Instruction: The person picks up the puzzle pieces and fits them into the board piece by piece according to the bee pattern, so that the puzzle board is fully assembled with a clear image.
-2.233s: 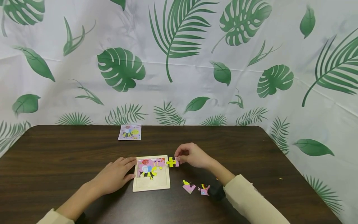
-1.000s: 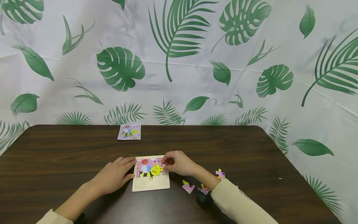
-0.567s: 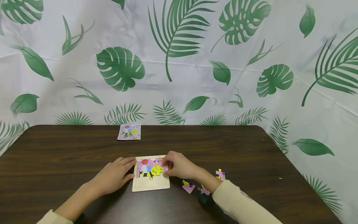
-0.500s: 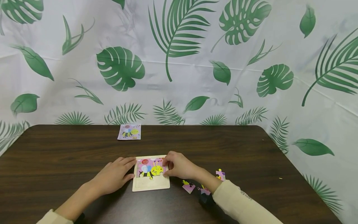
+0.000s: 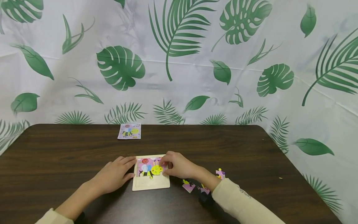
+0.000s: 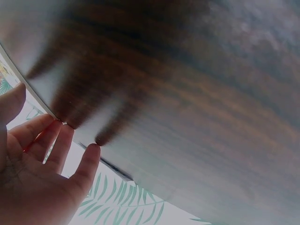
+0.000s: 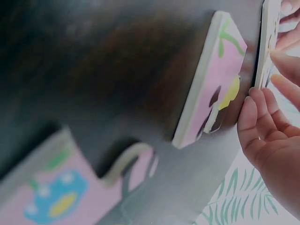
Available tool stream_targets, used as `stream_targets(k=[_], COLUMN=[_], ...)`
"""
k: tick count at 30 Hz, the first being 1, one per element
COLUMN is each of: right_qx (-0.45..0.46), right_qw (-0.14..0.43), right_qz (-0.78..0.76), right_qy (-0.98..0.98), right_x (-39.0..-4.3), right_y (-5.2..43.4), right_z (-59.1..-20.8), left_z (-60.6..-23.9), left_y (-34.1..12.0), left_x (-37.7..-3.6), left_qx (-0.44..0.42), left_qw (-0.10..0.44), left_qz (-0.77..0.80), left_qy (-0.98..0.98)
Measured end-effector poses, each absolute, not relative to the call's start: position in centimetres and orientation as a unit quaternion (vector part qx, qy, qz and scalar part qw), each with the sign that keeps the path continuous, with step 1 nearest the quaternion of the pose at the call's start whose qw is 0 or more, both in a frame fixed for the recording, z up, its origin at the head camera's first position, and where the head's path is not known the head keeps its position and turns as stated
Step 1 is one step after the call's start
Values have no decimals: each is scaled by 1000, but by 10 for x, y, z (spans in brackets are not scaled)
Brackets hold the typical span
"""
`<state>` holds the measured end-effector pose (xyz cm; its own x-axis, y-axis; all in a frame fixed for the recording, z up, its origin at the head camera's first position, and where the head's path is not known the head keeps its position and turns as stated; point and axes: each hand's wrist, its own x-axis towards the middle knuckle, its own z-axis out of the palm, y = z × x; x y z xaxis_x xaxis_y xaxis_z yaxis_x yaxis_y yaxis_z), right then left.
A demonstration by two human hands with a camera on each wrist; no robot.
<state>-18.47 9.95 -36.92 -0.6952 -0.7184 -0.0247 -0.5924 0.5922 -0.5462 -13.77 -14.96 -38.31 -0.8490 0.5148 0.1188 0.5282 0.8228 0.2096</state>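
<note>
A shallow wooden puzzle tray (image 5: 151, 185) lies on the table with a partly assembled bee picture in its upper part; bare wood shows below. My left hand (image 5: 113, 177) rests along its left side, fingertips and thumb at the rim. In the left wrist view that hand (image 6: 42, 173) has its fingers stretched out. Over the tray's right side, my right hand (image 5: 180, 165) holds thumb and index finger on the yellow bee-head puzzle piece (image 5: 157, 170), which sits among the others. Its pink right part is hidden under the fingertips. The right wrist view shows the other fingers curled beside the tray.
Loose puzzle pieces lie right of the tray: a pink corner piece (image 5: 188, 186), another piece (image 5: 205, 189) beside the right forearm, and one (image 5: 220, 173) beyond that forearm. A bee picture card (image 5: 130, 131) lies at the table's far edge. A leaf-patterned cloth (image 5: 179, 62) hangs behind.
My right hand has carried the yellow piece leftward from beside the tray into the picture. Since then its fingers have shifted only slightly there. The left hand has stayed at the rim.
</note>
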Motion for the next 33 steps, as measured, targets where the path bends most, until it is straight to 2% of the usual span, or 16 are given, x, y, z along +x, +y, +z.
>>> stream_targets(k=[22, 33], right_qx=[-408, -402], right_qw=[131, 138], right_qz=[-251, -258], right_qy=[868, 868], right_x=[-189, -188], right_y=[104, 124], right_z=[-368, -363], left_z=[-380, -383], left_y=[-150, -150], left_x=[-137, -137], left_qx=[-279, -279], left_qw=[41, 39], left_qz=[-123, -122], left_qy=[-951, -952])
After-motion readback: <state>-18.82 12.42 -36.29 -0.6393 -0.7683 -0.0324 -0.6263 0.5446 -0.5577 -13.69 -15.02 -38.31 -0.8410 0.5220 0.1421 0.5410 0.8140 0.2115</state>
